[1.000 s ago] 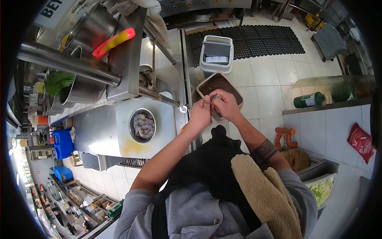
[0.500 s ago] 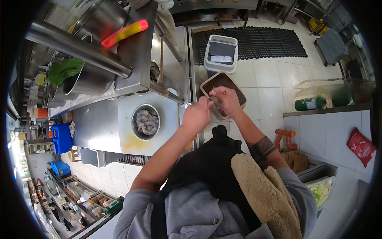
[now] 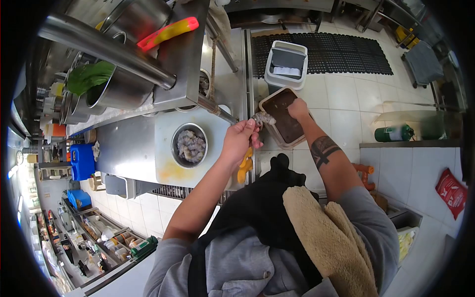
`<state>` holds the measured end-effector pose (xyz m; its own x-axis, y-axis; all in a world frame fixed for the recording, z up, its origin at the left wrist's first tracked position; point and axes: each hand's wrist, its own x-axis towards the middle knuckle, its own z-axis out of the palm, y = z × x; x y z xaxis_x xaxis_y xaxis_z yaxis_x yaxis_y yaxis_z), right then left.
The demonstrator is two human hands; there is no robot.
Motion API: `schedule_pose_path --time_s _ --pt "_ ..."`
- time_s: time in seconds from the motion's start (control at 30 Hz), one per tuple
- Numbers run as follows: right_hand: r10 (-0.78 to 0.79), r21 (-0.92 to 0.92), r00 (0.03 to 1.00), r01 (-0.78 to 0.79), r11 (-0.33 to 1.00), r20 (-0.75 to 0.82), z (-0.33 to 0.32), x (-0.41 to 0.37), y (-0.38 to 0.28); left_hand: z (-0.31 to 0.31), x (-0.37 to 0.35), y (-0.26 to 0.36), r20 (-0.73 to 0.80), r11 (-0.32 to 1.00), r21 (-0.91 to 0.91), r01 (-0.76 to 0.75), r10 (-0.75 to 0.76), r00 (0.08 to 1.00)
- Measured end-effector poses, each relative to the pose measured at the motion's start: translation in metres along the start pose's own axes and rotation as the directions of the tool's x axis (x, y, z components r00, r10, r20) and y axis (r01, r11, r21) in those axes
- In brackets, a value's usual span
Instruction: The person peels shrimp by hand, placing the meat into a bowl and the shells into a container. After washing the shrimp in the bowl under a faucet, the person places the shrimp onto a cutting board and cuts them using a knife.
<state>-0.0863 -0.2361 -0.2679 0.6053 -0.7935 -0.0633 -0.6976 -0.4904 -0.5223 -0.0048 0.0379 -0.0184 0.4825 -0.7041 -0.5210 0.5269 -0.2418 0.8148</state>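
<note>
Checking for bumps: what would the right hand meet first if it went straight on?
Likely the far rim of the brown bin; how high the right hand sits above it is unclear.

No wording can be read for certain. The red bag (image 3: pixel 451 193) at the right edge of the frame carries large white lettering, slanted and too blurred to make out. The green cylinder (image 3: pixel 388 133), right of center, bears a pale label with print too small to read.
</note>
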Motion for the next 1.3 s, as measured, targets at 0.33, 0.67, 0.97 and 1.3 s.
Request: schedule_pose_path --time_s 0.33,0.67,0.97,1.3 --pt "0.033 0.068 0.984 -0.022 0.997 -0.174 -0.072 -0.014 -0.029 0.009 0.021 -0.006 -0.020 0.999 0.045 0.009 -0.008 1.000" --pt "0.153 0.044 0.985 -0.150 0.988 -0.084 -0.081 -0.016 -0.017 0.011 0.023 -0.007 0.018 0.999 -0.042 0.034 -0.033 0.999" --pt "0.166 0.481 0.952 -0.274 0.832 0.255 -0.072 -0.018 -0.007 0.004 0.024 -0.007 -0.005 0.990 -0.141 0.006 -0.007 1.000" --pt "-0.313 0.865 0.816 -0.400 0.301 0.486 -0.153 -0.123 -0.099 0.027 0.033 -0.013 -0.053 0.876 0.459 -0.147 0.192 0.980"
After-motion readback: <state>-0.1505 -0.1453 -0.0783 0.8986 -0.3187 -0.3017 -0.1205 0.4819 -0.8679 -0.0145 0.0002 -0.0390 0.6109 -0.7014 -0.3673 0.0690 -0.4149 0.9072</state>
